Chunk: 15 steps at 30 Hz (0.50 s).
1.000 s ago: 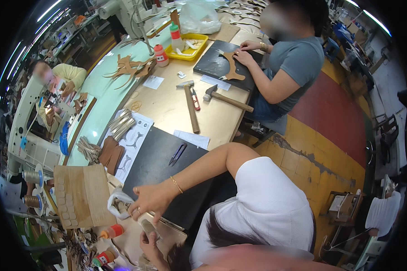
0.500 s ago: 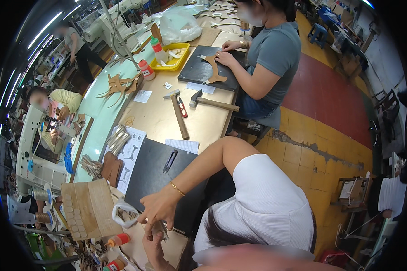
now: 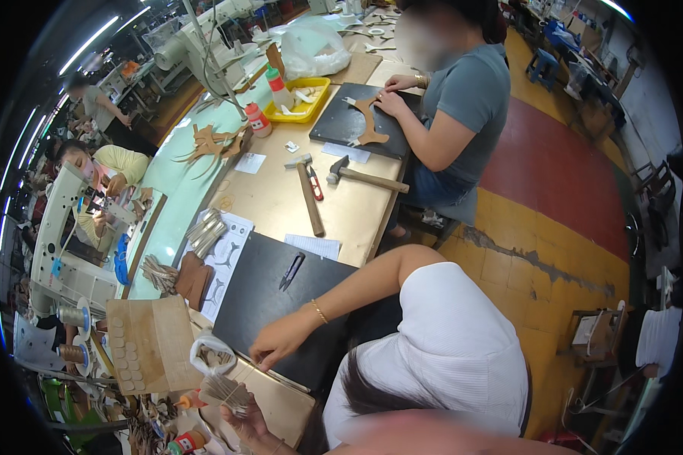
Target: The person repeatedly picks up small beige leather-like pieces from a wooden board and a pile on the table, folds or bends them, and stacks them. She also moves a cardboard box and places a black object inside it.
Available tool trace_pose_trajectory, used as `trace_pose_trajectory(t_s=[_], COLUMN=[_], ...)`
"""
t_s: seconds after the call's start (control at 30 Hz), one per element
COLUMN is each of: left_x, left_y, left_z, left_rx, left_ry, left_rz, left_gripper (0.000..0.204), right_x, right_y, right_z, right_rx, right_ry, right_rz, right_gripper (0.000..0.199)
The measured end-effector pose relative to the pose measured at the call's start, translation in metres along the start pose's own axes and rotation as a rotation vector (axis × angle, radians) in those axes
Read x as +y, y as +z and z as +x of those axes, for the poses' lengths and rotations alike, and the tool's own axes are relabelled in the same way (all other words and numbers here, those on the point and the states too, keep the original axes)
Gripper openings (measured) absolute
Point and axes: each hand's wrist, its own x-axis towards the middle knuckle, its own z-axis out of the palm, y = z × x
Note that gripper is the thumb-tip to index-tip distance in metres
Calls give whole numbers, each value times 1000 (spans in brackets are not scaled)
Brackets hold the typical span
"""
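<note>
My left hand (image 3: 249, 426), low in the view, is closed around a bundle of thin beige strips (image 3: 226, 394). Up and to the right of it, my right hand (image 3: 282, 339) hangs over the near edge of a black board (image 3: 265, 277). Its thumb and fingertips are pinched together; a faint thin line seems to run from them toward the bundle, too fine to name. On the board lies a pair of dark thread snips (image 3: 291, 271). Just beyond the bundle, an open white bag (image 3: 211, 355) holds small beige pieces.
Left of the board are brown leather pieces (image 3: 194, 280), more strip bundles (image 3: 206, 232) and a cardboard sheet (image 3: 148, 345). Two hammers (image 3: 310, 199) and red-handled snips (image 3: 316, 184) lie farther up. A co-worker (image 3: 463, 106) sits at another black board (image 3: 341, 117).
My hands have drawn apart: the right moved up and away, its fingers closing together. The left turned, bringing the strip bundle into plain sight. The whole view shifted slightly.
</note>
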Motion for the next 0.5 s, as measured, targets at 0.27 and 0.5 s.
trace_pose_trajectory(t_s=[0.27, 0.5], left_x=[-25, -46], left_y=[13, 52], left_z=[25, 51], left_rx=[271, 354], left_ry=[159, 602], left_rz=[-179, 255], left_gripper=[56, 62], right_x=[-19, -2], right_y=[-28, -36], right_z=[-6, 4], right_rx=[328, 558], right_ry=[-78, -242], right_rz=[727, 1566], right_gripper=[22, 38])
